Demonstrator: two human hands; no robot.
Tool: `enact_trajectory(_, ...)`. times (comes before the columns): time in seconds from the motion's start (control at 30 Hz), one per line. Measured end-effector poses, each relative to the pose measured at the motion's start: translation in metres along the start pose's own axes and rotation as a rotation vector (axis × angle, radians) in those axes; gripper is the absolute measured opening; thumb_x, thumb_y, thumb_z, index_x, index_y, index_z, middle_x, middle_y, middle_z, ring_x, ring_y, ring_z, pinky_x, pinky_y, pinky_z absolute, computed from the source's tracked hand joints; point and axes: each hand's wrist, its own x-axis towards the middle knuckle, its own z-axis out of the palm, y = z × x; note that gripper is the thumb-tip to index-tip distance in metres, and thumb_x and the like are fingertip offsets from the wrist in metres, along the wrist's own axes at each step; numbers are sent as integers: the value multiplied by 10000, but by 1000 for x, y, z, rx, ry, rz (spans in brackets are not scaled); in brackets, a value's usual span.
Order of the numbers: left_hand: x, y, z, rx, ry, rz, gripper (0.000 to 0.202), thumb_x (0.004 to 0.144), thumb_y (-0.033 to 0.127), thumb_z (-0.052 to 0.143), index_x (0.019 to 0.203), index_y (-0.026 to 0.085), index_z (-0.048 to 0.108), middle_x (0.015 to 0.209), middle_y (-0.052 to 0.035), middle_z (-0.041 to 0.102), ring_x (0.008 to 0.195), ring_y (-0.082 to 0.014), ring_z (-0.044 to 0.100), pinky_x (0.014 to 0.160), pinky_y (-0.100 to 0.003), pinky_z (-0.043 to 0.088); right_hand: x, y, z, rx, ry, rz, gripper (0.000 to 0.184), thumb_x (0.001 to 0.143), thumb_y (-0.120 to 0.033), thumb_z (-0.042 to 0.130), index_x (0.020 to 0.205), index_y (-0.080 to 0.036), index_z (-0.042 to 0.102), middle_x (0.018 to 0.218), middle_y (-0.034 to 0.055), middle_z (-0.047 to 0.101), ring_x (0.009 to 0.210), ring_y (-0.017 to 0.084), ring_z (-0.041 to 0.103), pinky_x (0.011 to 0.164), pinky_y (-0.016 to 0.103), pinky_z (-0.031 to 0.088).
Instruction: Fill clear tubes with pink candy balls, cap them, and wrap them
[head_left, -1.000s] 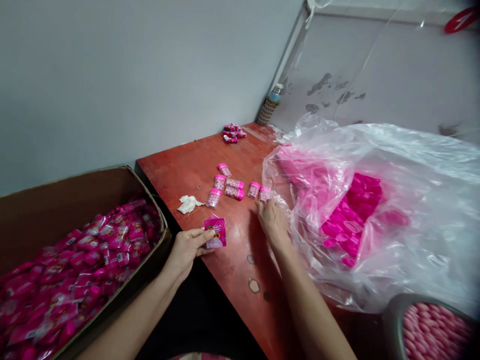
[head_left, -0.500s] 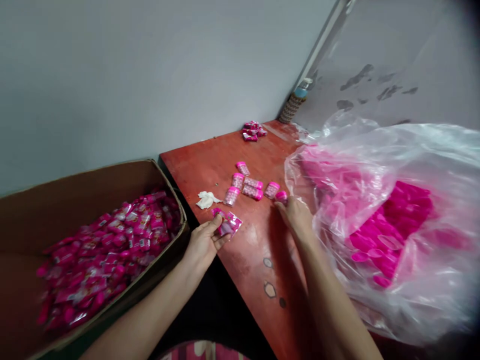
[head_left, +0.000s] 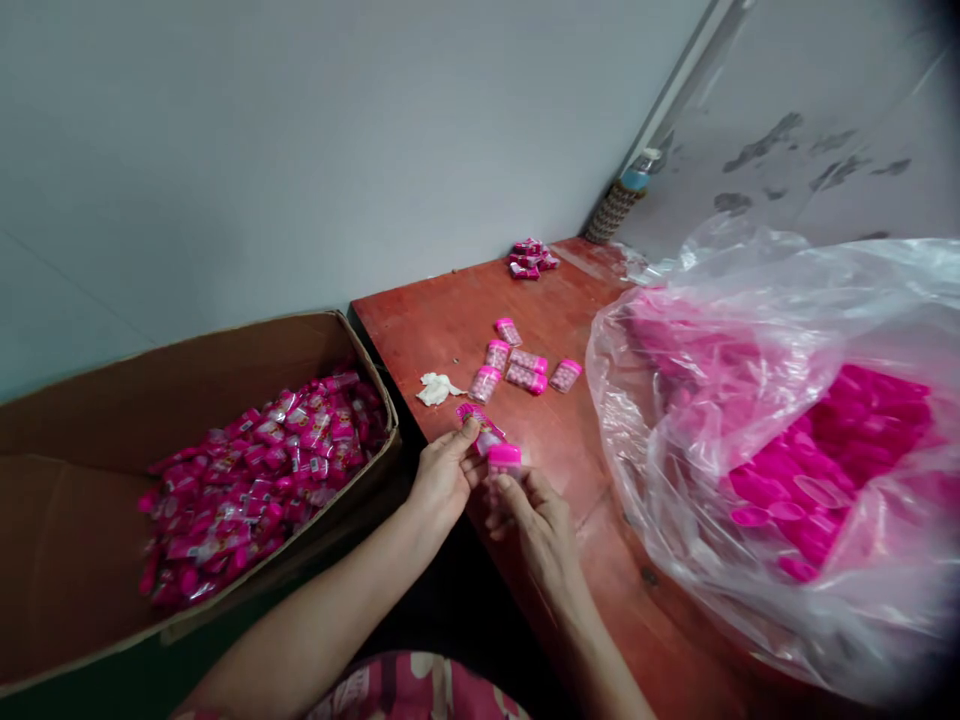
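My left hand (head_left: 444, 478) pinches a small pink printed wrapper (head_left: 480, 423) over the near edge of the red wooden table (head_left: 450, 320). Right beside it, my right hand (head_left: 534, 515) grips a small clear bottle with a pink cap (head_left: 504, 460), held upright and almost touching the wrapper. Several more pink-capped bottles (head_left: 525, 368) lie on the table just beyond my hands.
A cardboard box (head_left: 187, 370) at the left holds many pink wrapped packs (head_left: 270, 460). A large clear plastic bag (head_left: 750, 330) of pink caps fills the right. A crumpled white tissue (head_left: 439, 388), a small pile of pink packs (head_left: 529, 258) and a bottle (head_left: 621, 200) in the corner.
My right hand left the row by the bag, took one pink-capped bottle and brought it back to my left hand. The view swung left.
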Motion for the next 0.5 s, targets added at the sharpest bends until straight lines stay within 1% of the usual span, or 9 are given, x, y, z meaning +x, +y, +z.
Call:
enact_trajectory(0.13, -8, -2, 4, 88, -50, 56, 271, 603, 295, 730, 686, 110, 550, 604, -7, 604, 515, -93, 572, 507, -198, 472, 3, 6, 1, 245, -71, 26, 260, 773, -411, 544, 810, -154, 556, 661, 19, 594, 459, 90, 527, 408, 190, 430)
enact_trajectory(0.2, -10, -2, 5, 151, -87, 60, 280, 614, 314, 719, 690, 111, 540, 584, -3, 590, 477, -94, 554, 444, -192, 438, 3, 8, 2, 301, -92, 31, 249, 777, -400, 543, 801, -152, 551, 668, 19, 592, 454, 81, 522, 403, 182, 428)
enact_trajectory(0.27, -11, -1, 5, 207, -147, 53, 275, 644, 325, 693, 724, 109, 543, 604, -15, 596, 482, -103, 558, 421, -190, 418, 3, 9, 2, 261, -72, 18, 243, 765, -396, 559, 803, -156, 551, 662, 10, 587, 465, 87, 536, 415, 190, 443)
enact_trajectory(0.4, -10, 1, 3, 297, -280, 11, 283, 683, 341, 656, 787, 97, 555, 644, -39, 612, 506, -112, 567, 455, -207, 430, 2, 9, -1, 147, -18, -33, 240, 758, -402, 563, 810, -168, 558, 664, 0, 599, 486, 101, 561, 434, 204, 457)
enact_trajectory(0.43, -9, 1, 3, 324, -293, -10, 288, 672, 340, 666, 775, 94, 556, 626, -37, 607, 480, -108, 555, 442, -211, 422, 1, 9, -2, 138, -23, -43, 238, 763, -403, 556, 809, -169, 559, 656, -3, 599, 483, 102, 561, 437, 208, 458)
enact_trajectory(0.5, -8, 0, 2, 375, -285, -39, 294, 637, 336, 694, 717, 90, 555, 575, -25, 588, 430, -104, 527, 418, -220, 406, 1, 8, -3, 116, -28, -63, 236, 772, -400, 545, 820, -169, 561, 632, -8, 592, 480, 105, 557, 449, 219, 464)
